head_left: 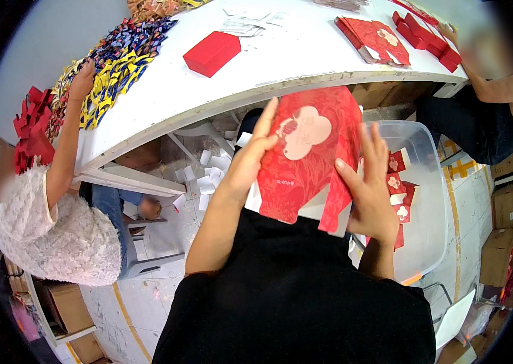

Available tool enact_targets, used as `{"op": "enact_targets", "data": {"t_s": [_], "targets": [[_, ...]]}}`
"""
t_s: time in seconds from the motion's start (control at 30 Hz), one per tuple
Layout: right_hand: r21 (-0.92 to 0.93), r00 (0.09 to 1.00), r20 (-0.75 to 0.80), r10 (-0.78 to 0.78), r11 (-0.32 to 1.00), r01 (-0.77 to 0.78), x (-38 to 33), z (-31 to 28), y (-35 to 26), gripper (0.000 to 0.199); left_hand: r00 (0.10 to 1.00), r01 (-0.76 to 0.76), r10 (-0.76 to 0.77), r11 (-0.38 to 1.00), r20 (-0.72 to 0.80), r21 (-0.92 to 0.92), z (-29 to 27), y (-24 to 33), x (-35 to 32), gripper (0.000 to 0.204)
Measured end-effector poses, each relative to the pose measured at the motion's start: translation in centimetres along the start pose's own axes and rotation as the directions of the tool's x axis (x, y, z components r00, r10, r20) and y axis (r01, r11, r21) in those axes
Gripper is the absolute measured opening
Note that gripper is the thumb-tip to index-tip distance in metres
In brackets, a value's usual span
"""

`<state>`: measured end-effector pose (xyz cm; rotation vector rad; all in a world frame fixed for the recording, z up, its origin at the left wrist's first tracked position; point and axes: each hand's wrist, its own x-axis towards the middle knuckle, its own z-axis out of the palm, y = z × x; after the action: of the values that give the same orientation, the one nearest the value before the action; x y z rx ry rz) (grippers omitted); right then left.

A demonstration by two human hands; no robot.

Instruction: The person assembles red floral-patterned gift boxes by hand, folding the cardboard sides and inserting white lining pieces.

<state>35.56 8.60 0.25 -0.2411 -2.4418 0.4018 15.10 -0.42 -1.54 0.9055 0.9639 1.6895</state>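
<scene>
In front of my chest I hold a red floral gift carton [305, 158] with a pale flower-shaped patch on its face. Its lower end stands open, with loose flaps showing white insides. My left hand [250, 161] is closed on its left edge, the thumb on the front. At the right side my right hand [370, 188] has its thumb pressed on a narrow red side panel and its fingers stretched along the edge; the palm side is partly hidden. A clear plastic bin [432, 200] beside my right forearm holds several red cartons [401, 212].
The white table [281, 54] ahead bears a red box [212, 53], a stack of flat red cartons [373, 39] and a heap of small colourful packets [123, 67]. Co-workers sit at left [56, 224] and right [481, 109]. White scraps [208, 176] litter the floor.
</scene>
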Motion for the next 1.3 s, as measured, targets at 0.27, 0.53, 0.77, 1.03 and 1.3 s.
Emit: {"op": "enact_targets", "data": {"t_s": [0.27,0.53,0.77,1.03,1.3], "targets": [[0.346,1.0,0.03,-0.008,0.938,-0.003,0.3,-0.2,0.8,0.099,0.989,0.094,-0.088,0.995,0.123,-0.044,1.2,-0.5,-1.3,0.067],[0.605,0.947,-0.305,0.101,0.788,0.111,-0.8,4.4,3.2,0.09,0.99,-0.093,0.071,0.977,0.118,0.191,1.8,-1.4,-1.9,0.111],[0.593,0.844,-0.403,0.354,0.803,-0.054,-0.9,5.9,1.8,0.063,0.899,-0.403,0.274,0.822,0.34,0.402,1.2,-2.5,-1.5,0.092],[0.414,0.881,-0.411,0.234,0.909,-0.048,-0.6,6.4,1.5,0.047,0.911,-0.384,0.406,0.761,0.078,0.523,1.9,-4.0,-1.3,0.038],[0.308,0.914,-0.392,0.099,0.951,0.029,-0.9,7.3,1.9,0.073,0.866,-0.376,0.5,0.645,0.004,0.665,1.6,-3.7,-1.1,0.03]]}}
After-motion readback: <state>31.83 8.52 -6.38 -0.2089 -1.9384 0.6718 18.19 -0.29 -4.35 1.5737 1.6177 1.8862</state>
